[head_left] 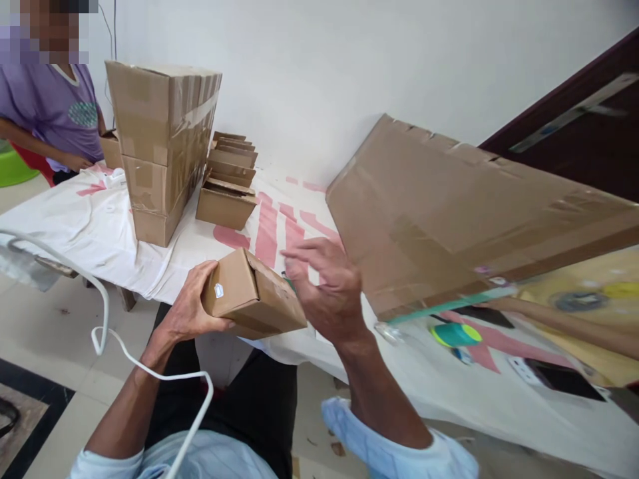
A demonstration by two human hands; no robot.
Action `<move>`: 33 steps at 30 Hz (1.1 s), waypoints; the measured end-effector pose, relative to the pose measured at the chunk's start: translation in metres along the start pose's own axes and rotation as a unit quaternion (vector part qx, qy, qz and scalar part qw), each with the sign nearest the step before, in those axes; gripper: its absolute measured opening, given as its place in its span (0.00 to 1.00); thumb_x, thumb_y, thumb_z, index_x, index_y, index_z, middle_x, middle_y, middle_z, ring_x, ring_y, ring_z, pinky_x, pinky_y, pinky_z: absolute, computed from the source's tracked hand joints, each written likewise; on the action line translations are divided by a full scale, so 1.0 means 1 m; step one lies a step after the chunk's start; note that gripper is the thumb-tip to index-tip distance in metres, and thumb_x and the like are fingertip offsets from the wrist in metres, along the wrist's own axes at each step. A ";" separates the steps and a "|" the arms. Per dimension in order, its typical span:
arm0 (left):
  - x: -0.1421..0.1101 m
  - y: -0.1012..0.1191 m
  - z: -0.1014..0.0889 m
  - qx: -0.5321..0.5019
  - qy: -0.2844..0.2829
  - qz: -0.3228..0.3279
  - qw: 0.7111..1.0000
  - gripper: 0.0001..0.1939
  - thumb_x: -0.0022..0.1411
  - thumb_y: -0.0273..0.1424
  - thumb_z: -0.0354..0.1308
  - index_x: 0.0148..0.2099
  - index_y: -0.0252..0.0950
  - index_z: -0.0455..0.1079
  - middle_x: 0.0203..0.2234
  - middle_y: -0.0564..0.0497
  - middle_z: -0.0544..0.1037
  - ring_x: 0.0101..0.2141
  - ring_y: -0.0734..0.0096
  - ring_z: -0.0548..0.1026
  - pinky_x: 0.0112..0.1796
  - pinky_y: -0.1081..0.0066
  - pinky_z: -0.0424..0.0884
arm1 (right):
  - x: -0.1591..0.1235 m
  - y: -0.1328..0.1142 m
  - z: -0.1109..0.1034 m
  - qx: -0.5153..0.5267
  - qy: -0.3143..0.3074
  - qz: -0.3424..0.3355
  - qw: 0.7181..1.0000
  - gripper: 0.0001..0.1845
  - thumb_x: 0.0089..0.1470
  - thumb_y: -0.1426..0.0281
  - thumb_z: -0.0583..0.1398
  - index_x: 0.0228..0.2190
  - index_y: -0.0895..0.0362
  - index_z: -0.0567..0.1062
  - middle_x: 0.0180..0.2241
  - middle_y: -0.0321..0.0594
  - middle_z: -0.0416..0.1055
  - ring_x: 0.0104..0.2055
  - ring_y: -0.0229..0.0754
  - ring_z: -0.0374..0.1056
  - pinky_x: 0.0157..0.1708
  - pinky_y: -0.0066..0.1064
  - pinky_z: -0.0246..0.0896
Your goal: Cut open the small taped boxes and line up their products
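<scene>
Box (252,301) in L fingers (202,270), can't tell re R fingers (327,256), box stack (167,146) & big carton (449,213) ahead

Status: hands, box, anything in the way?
Left hand gripping small cardboard box. Right hand raised at box's right end, contact unclear. White cable crosses left forearm in view.

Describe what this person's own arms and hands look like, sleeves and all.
The left hand and right hand are bare, with no gloves or watch visible. The left sleeve and right sleeve are light blue, ending well short of the wrists; the right looks rumpled. A white cable crosses the view of the left arm.
</scene>
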State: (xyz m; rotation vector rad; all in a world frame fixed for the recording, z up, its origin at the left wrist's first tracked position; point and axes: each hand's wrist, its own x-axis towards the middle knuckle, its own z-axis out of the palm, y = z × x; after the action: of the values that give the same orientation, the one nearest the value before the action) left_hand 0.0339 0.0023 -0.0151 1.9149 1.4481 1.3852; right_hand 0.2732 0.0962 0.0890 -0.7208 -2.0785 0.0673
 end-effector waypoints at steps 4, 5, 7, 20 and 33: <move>0.001 0.007 0.008 0.015 0.014 0.011 1.000 0.63 0.43 0.42 0.83 0.75 0.39 0.57 0.70 0.34 0.65 0.70 0.33 0.64 0.70 0.37 0.63 | 0.021 -0.051 0.004 -0.011 -0.173 -0.147 0.974 0.14 0.71 0.74 0.56 0.37 0.54 0.81 0.40 0.44 0.78 0.47 0.48 0.71 0.51 0.42 0.68; 0.001 0.009 0.010 0.017 0.019 0.012 1.000 0.62 0.44 0.42 0.83 0.75 0.39 0.57 0.70 0.34 0.65 0.70 0.34 0.64 0.70 0.37 0.63 | 0.021 -0.055 0.009 -0.039 -0.211 -0.166 0.962 0.14 0.70 0.75 0.56 0.35 0.55 0.81 0.40 0.45 0.78 0.47 0.48 0.70 0.51 0.42 0.68; 0.001 0.013 0.013 0.018 0.024 0.011 0.999 0.61 0.45 0.43 0.83 0.75 0.40 0.57 0.70 0.33 0.65 0.70 0.34 0.64 0.69 0.37 0.63 | 0.020 -0.057 0.017 -0.111 -0.265 -0.187 0.939 0.12 0.69 0.75 0.58 0.35 0.56 0.81 0.40 0.46 0.76 0.47 0.50 0.67 0.50 0.43 0.66; 0.002 0.024 0.020 0.007 0.029 0.019 0.999 0.60 0.45 0.41 0.82 0.75 0.41 0.58 0.69 0.34 0.67 0.70 0.33 0.64 0.69 0.36 0.63 | 0.012 -0.049 0.021 -0.244 -0.320 -0.227 0.887 0.04 0.63 0.76 0.65 0.37 0.56 0.82 0.41 0.48 0.74 0.47 0.53 0.63 0.47 0.43 0.59; 0.003 0.029 0.024 0.010 0.037 0.024 0.999 0.58 0.45 0.43 0.83 0.74 0.41 0.59 0.69 0.33 0.67 0.70 0.35 0.65 0.69 0.38 0.64 | 0.012 -0.050 0.023 -0.223 -0.327 -0.202 0.896 0.07 0.62 0.71 0.67 0.42 0.58 0.82 0.42 0.49 0.77 0.45 0.53 0.64 0.49 0.43 0.58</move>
State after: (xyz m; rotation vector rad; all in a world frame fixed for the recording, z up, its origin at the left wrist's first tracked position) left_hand 0.0693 -0.0009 -0.0025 1.9411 1.4644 1.4831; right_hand 0.2267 0.0660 0.1004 -0.5520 -2.9082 -0.4795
